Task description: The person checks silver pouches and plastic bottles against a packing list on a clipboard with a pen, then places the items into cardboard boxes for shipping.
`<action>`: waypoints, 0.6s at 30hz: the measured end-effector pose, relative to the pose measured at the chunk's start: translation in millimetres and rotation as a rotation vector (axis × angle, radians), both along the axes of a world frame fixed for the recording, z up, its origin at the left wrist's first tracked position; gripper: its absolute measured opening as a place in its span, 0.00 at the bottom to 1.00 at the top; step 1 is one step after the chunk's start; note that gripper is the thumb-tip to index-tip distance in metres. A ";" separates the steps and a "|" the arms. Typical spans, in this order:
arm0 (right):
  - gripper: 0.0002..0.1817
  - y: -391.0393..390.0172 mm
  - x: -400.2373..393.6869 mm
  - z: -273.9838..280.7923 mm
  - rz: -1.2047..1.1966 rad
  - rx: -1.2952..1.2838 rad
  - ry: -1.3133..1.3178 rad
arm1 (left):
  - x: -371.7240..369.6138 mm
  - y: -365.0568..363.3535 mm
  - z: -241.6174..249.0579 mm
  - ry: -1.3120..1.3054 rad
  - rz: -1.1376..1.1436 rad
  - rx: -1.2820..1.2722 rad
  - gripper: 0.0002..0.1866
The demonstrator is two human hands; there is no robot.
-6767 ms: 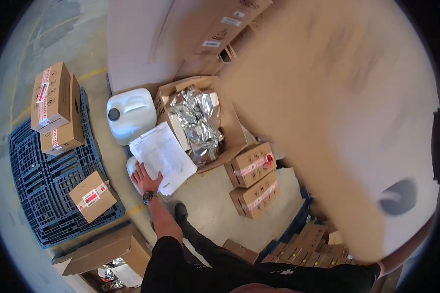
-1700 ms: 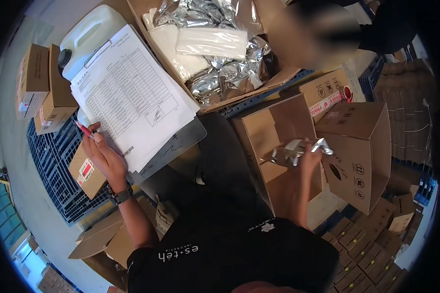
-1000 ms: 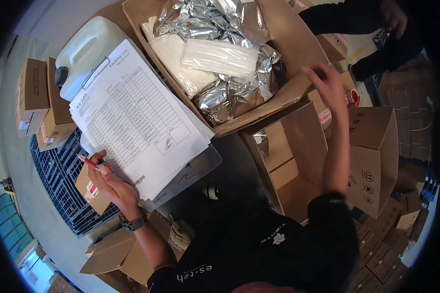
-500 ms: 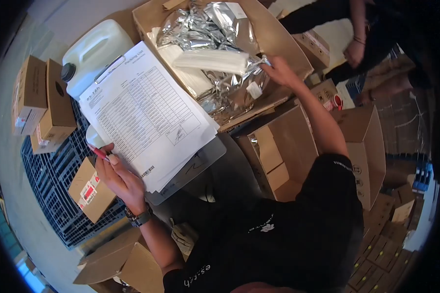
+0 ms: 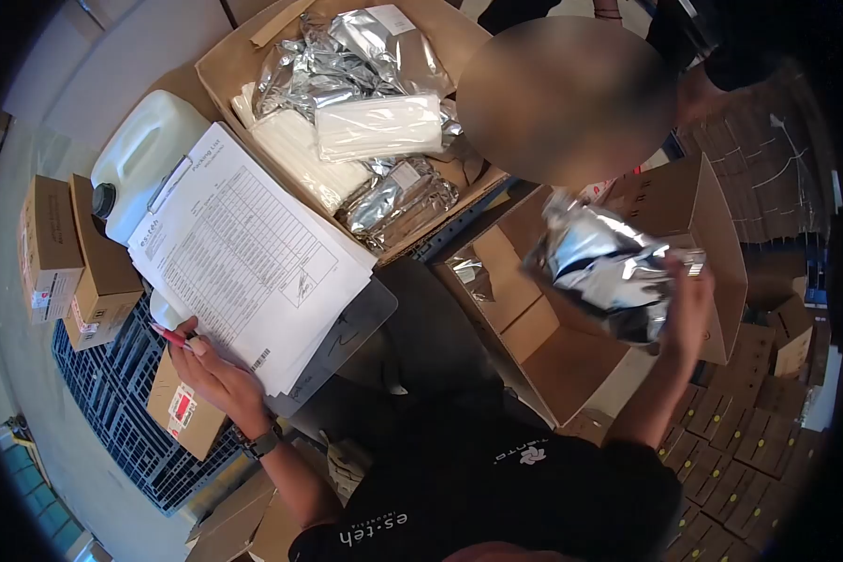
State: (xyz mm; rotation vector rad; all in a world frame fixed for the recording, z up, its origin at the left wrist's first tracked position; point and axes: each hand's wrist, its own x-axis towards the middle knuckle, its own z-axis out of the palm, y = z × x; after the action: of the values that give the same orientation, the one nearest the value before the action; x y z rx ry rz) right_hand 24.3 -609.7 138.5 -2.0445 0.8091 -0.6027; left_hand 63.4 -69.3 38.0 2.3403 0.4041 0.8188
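My right hand is closed on one end of a shiny silver foil pouch, held up over an open cardboard box. A red pen is pinched in my left hand, which lies against the lower left edge of a clipboard. On the clipboard is a stack of paper, the top sheet a printed packing list with a table and a signature. Beyond it, a large open carton holds silver foil pouches and clear-wrapped white packs.
A white jerrycan with a dark cap stands behind the clipboard. Closed cardboard boxes and a blue plastic pallet are at the left. Stacked cartons fill the lower right. Another person, partly blurred, is close beyond the boxes.
My right hand has taken a foil pouch out of the large carton and carried it right and toward me, over the nearer box. The other person has leaned in. My left hand keeps the pen.
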 end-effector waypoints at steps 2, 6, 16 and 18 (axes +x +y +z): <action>0.17 -4.7 -3.4 -72.2 0.053 -0.027 0.172 | -1.0 -0.1 1.4 0.021 0.014 -0.016 0.23; 0.20 -31.7 15.9 -214.6 0.292 0.217 0.202 | -0.4 5.4 -0.9 0.029 -0.033 0.016 0.21; 0.57 29.3 41.4 -478.6 0.777 0.063 0.900 | -2.1 6.1 -7.6 0.056 0.023 -0.136 0.23; 0.47 31.9 74.7 -477.3 0.927 -0.091 1.018 | 1.3 5.2 -3.3 0.037 0.049 -0.127 0.23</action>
State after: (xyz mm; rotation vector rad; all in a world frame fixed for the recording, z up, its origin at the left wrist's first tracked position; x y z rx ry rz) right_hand 99.0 -577.7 -338.8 -2.4546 0.2370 0.9927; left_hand 64.6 -64.0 34.7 2.2383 0.5160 0.7513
